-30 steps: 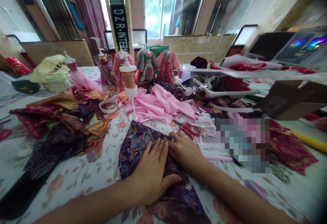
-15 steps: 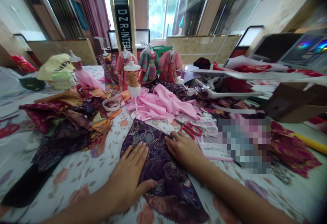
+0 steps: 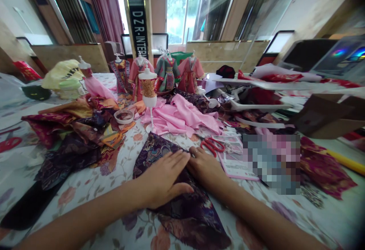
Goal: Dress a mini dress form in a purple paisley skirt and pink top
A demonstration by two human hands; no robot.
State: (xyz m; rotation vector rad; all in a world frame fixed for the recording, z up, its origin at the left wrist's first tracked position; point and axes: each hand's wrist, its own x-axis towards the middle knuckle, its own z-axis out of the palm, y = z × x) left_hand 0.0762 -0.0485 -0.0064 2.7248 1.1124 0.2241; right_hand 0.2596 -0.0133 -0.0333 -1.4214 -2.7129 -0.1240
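Observation:
A dark purple patterned cloth [image 3: 196, 219] lies folded on the floral tablecloth, its point toward the back. My left hand [image 3: 167, 177] rests flat across its middle, palm down with the thumb apart, fingertips touching my right hand. At the cloth's right edge is my right hand [image 3: 201, 164], fingers bent over the edge; whether they pinch it is hidden. Red-handled scissors [image 3: 212, 145] lie just beyond my right hand. Behind the cloth stands a small white dress form [image 3: 148, 86] with a gold patterned band.
Pink cloth [image 3: 182, 115] lies behind the purple one. A tape roll [image 3: 124, 117] and heaped brocade [image 3: 71, 128] are at the left. Several dressed miniature forms stand at the back. A cardboard box [image 3: 325, 115] and yellow rod [image 3: 346, 161] are at the right.
My left hand has slid right across the purple cloth until its fingertips meet my right hand. My right hand has hardly moved.

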